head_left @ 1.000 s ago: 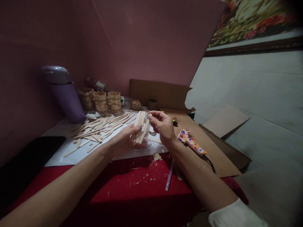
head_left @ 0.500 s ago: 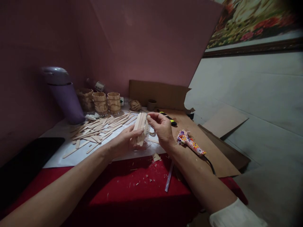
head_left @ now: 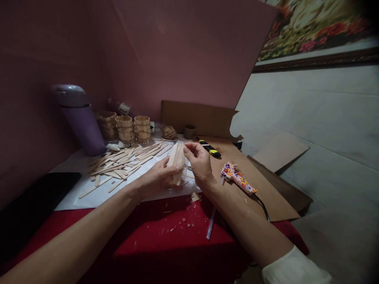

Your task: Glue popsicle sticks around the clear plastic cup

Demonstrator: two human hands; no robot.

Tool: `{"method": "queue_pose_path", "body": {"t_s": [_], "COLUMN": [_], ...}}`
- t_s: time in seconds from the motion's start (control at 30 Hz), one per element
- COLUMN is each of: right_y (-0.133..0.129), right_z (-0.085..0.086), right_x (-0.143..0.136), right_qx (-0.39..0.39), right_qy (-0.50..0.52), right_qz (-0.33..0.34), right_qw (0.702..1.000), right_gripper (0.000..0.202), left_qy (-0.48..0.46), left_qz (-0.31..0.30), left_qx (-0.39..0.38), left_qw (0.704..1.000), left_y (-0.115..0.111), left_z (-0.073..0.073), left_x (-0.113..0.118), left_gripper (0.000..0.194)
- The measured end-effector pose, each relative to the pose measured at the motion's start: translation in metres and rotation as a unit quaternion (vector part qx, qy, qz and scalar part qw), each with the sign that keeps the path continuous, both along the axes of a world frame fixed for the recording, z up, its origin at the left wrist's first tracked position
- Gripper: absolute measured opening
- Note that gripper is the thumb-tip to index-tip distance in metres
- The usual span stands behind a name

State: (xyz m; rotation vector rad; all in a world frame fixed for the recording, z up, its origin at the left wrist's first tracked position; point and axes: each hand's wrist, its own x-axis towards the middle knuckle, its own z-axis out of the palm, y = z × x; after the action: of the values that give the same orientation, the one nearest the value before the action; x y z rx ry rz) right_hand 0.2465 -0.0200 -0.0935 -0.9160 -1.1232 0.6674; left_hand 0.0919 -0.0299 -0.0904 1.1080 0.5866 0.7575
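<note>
My left hand (head_left: 158,173) is wrapped round a clear plastic cup-like piece (head_left: 184,173), partly covered by upright craft sticks (head_left: 177,157). Its thumb presses across the front of these sticks. At the upper right edge of the piece, my right hand (head_left: 199,161) is closed in a pinch, fingertips close against the outer stick. A pale sliver shows just beyond the right fingers, but what they pinch is hidden. Left of the hands, many loose craft sticks (head_left: 118,167) lie heaped on white paper (head_left: 72,197).
A flowered glue gun (head_left: 238,179) and a yellow-black utility knife (head_left: 209,148) rest on a brown board (head_left: 266,201). Stick-covered cups (head_left: 142,129), twine (head_left: 169,132) and a purple bottle (head_left: 84,126) stand behind. A glue stick (head_left: 211,225) and scraps lie on red cloth (head_left: 142,248).
My right hand has shifted slightly and turned, uncovering more of the utility knife. The stick-covered piece stays in my left hand, tilted a little differently.
</note>
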Motion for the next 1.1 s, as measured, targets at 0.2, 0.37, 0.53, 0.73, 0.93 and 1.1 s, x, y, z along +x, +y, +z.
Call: {"method": "queue_pose_path", "body": {"t_s": [0.2,0.37,0.53,0.73,0.93,1.1], "right_y": [0.003,-0.008,-0.032,-0.043,-0.041,-0.040], "right_z": [-0.004,0.001,0.005,0.000,-0.003,-0.004], "right_x": [-0.004,-0.003,-0.002,-0.007,-0.008,-0.008], "right_qx": [0.000,0.053,0.159,0.211,0.246,0.233], "right_qy": [-0.002,-0.090,-0.280,-0.374,-0.398,-0.392], "right_qz": [-0.004,-0.088,-0.147,-0.138,-0.134,-0.128], "right_qw": [1.000,0.991,0.935,0.893,0.874,0.881], "right_gripper": [0.034,0.032,0.017,0.011,0.017,0.023], "left_qy": [0.016,-0.002,-0.061,-0.099,-0.116,-0.108], "left_qz": [0.003,0.044,0.109,0.153,0.154,0.143], "left_qx": [0.008,-0.003,-0.011,-0.068,-0.048,-0.017], "left_qw": [1.000,0.999,0.992,0.981,0.980,0.984], "left_y": [0.000,0.001,0.007,0.007,0.006,0.007], "left_z": [-0.001,0.006,0.012,0.017,0.014,0.011], "left_x": [0.001,0.001,-0.004,-0.005,-0.005,-0.005], "left_gripper": [0.056,0.052,0.034,0.018,0.023,0.029]}}
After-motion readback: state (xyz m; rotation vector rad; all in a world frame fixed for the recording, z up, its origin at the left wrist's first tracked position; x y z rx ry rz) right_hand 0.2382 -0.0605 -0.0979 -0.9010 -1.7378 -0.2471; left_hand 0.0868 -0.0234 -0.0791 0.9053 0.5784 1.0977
